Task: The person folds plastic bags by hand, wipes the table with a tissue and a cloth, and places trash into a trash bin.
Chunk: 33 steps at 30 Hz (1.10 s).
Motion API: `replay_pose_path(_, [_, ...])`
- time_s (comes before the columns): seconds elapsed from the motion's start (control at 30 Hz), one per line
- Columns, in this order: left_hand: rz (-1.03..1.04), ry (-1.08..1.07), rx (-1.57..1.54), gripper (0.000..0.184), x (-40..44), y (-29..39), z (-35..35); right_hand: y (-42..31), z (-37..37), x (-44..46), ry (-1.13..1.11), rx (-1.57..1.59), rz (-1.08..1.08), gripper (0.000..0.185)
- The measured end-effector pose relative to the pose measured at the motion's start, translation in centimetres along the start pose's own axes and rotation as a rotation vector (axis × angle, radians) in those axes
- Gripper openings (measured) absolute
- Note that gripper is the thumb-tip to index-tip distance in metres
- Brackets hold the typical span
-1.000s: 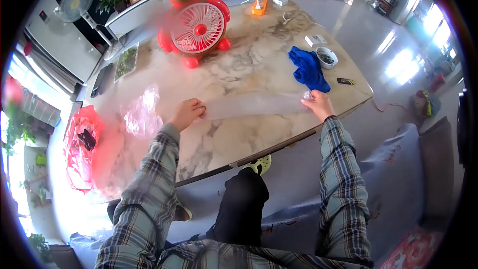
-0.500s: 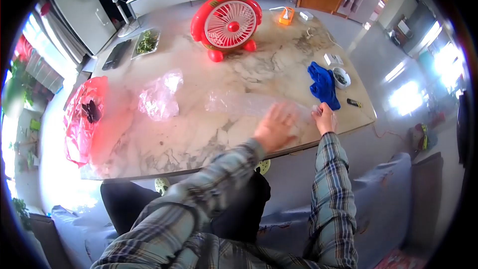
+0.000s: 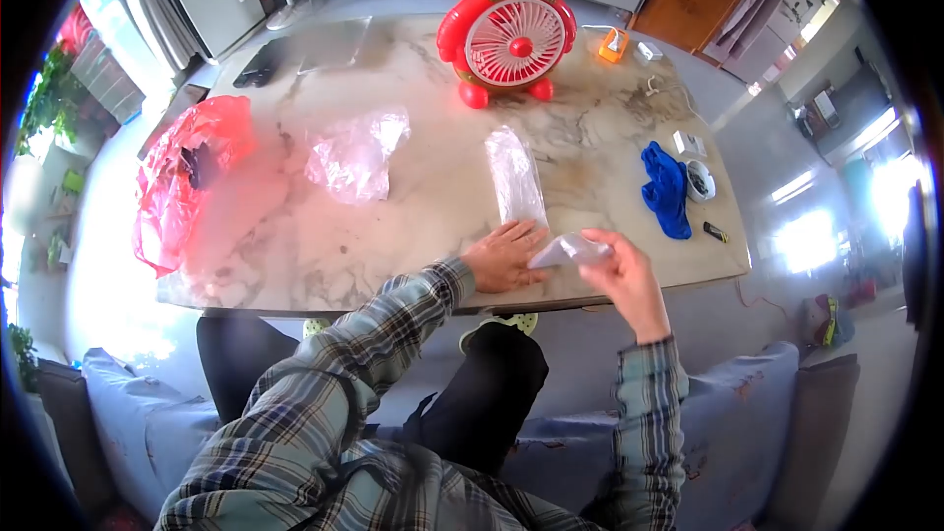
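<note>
A clear plastic bag (image 3: 515, 175) lies lengthwise on the marble-patterned table (image 3: 413, 236), its near end close to the front edge. My left hand (image 3: 505, 258) rests palm down on the near part of the bag, fingers spread. To its right, my right hand (image 3: 621, 273) pinches the bag's near end, which is lifted and folded between the two hands. Left of the bag sits a crumpled pinkish clear bag (image 3: 356, 157), touched by neither hand.
A red fan (image 3: 519, 41) stands at the back. A red plastic bag (image 3: 172, 206) lies at the left. On the right are a blue cloth (image 3: 666, 192), a white bowl (image 3: 700, 181), a small white box (image 3: 689, 144), a lighter (image 3: 715, 232) and an orange socket (image 3: 613, 45).
The long bag has turned from lying across the table to pointing away from me. My left hand has pressed down on it, and my right hand has raised its near end. The view has shifted.
</note>
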<state>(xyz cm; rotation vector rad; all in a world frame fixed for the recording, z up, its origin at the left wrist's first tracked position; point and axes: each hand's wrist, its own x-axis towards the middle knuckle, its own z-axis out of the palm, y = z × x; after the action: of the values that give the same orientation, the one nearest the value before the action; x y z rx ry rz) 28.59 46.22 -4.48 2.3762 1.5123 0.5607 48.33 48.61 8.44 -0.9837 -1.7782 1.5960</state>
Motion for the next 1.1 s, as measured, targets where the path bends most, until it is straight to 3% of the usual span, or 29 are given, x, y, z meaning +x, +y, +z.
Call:
replay_pose_path(0.1, [0.227,0.025,-0.234,0.05,-0.2,-1.8,1.6,1.8,-0.6,8.0,0.0,-0.384,-0.119,0.019])
replay_pose_path(0.13, [0.115,-0.044,-0.297,0.049,-0.5,-2.0,1.4,2.5,-0.2,10.6,0.036,-0.529,-0.179,0.017])
replay_pose_path(0.2, [-0.107,-0.192,-0.418,0.046,-1.7,-2.4,0.4,4.1,1.1,14.7,0.006,-0.51,-0.183,0.018])
replay_pose_path(0.23, [-0.122,-0.169,-0.546,0.042,-1.9,-1.9,-1.4,5.1,1.6,16.0,-0.004,-0.501,-0.182,0.019])
replay_pose_path(0.33, [-0.239,-0.169,-0.572,0.032,-2.0,-2.1,-0.7,9.1,2.3,17.8,-0.007,-0.834,0.163,0.021])
replay_pose_path(0.43, [-0.133,0.0,-0.516,0.029,-2.1,-1.9,0.1,11.0,2.0,17.8,0.15,-0.584,0.159,0.024])
replay_pose_path(0.53, [-0.133,-0.051,-0.595,0.028,-2.5,-1.9,0.4,10.5,1.5,16.0,0.341,-0.511,0.088,0.024])
replay_pose_path(0.6, [-0.152,-0.02,-0.547,0.029,-2.5,-1.8,0.0,10.4,0.8,15.6,0.466,-0.64,-0.031,0.025])
replay_pose_path(0.63, [-0.159,-0.009,-0.515,0.029,-2.4,-1.7,-0.2,10.7,0.6,15.6,0.417,-0.745,-0.092,0.023])
replay_pose_path(0.67, [-0.199,0.017,-0.53,0.034,-2.3,-1.5,-0.2,11.1,0.9,15.4,0.363,-0.726,-0.003,0.021])
replay_pose_path(0.73, [-0.285,0.07,-0.558,0.049,-2.4,-0.7,-0.5,11.3,2.5,15.1,0.552,-0.992,-0.035,0.02])
replay_pose_path(0.83, [-0.54,0.261,-1.001,0.062,-3.7,2.4,-3.0,10.9,3.1,14.8,0.553,-0.979,0.001,0.02])
replay_pose_path(0.93, [-0.328,0.177,-0.792,0.069,-5.0,3.2,-3.6,9.9,3.4,14.2,0.555,-0.916,0.009,0.021])
replay_pose_path(0.97, [-0.142,0.172,-0.515,0.072,-5.1,3.0,-3.0,10.0,3.4,14.2,0.554,-0.909,-0.005,0.022])
replay_pose_path(1.07, [-0.054,0.285,0.186,0.071,-4.2,2.9,-5.8,10.4,3.2,14.4,0.56,-0.897,-0.042,0.023])
replay_pose_path(1.1, [0.017,0.289,0.224,0.065,-3.5,1.6,-5.7,10.8,3.3,14.5,0.573,-0.895,-0.045,0.022])
